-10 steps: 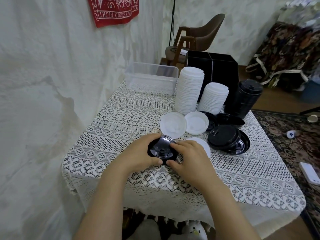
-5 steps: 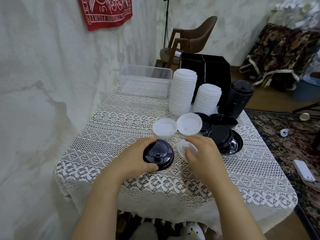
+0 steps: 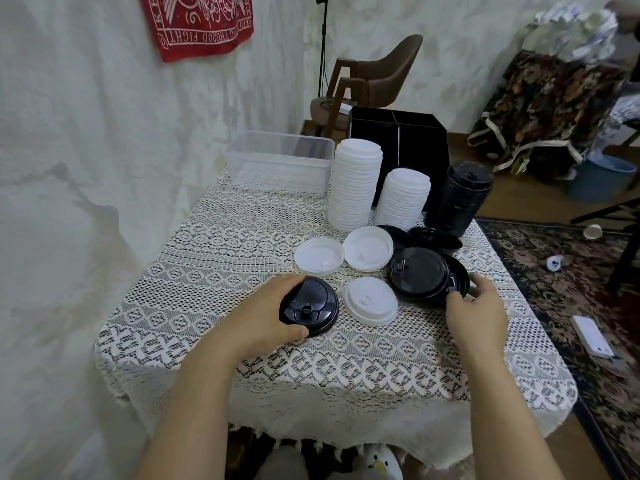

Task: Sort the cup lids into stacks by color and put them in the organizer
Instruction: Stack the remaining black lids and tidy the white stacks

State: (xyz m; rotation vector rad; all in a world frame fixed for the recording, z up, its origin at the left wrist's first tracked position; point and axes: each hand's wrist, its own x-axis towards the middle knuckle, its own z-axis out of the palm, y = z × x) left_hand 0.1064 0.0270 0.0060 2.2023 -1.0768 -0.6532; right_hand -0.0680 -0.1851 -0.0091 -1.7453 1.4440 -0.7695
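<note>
— Well in front of the organizer (image 3: 412, 143), our right hand (image 3: 476, 317) has left the loose white lid (image 3: 370, 301) and now curls round the rim of the black lid pile (image 3: 419, 271).
— Our left hand (image 3: 256, 320), apart from it, grips one black lid (image 3: 311, 303) nearer us; black gets stacked next, we judge.
— Lace tablecloth (image 3: 225, 244) underneath; a chair (image 3: 388, 74) behind the organizer.

Domestic room, evidenced by a lace tablecloth (image 3: 242, 258), patterned rug (image 3: 568, 271), brown chair (image 3: 377, 74), red wall hanging (image 3: 201, 22) and stuffed toys under the table.
</note>
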